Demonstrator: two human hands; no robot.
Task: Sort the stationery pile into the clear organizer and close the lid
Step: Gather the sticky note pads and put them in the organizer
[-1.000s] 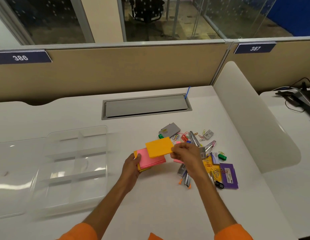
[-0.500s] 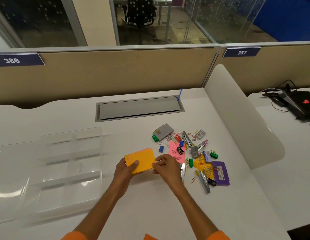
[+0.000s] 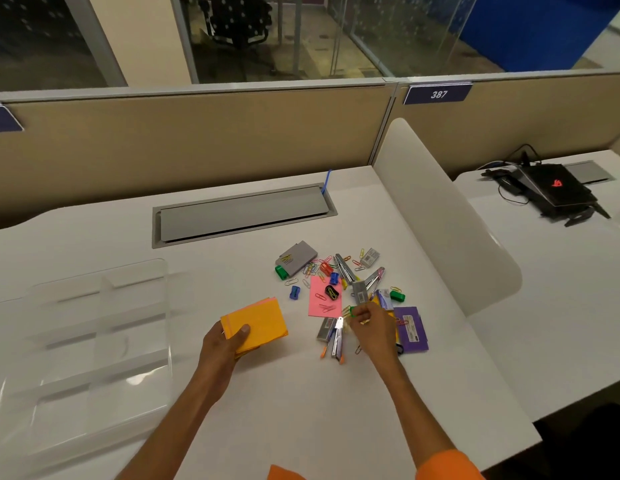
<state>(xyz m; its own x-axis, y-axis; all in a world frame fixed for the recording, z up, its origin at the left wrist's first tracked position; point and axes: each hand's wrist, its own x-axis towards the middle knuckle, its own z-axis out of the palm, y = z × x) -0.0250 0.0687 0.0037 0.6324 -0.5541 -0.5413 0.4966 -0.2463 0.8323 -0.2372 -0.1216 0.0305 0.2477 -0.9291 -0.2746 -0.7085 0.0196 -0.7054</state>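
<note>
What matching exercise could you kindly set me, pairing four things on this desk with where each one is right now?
Things:
1. orange note stack
2. pink note
3. clear organizer
4. purple packet

Places:
A. at the right edge of the pile, just right of the right hand
B. held by the left hand
C. on the left part of the desk, apart from the pile
D. flat in the pile, with paper clips on it

Pairs: 1-B, 2-D, 3-C, 4-A.

Even overhead light, glare on the clear organizer [image 3: 94, 341], wide-angle edge bending.
</note>
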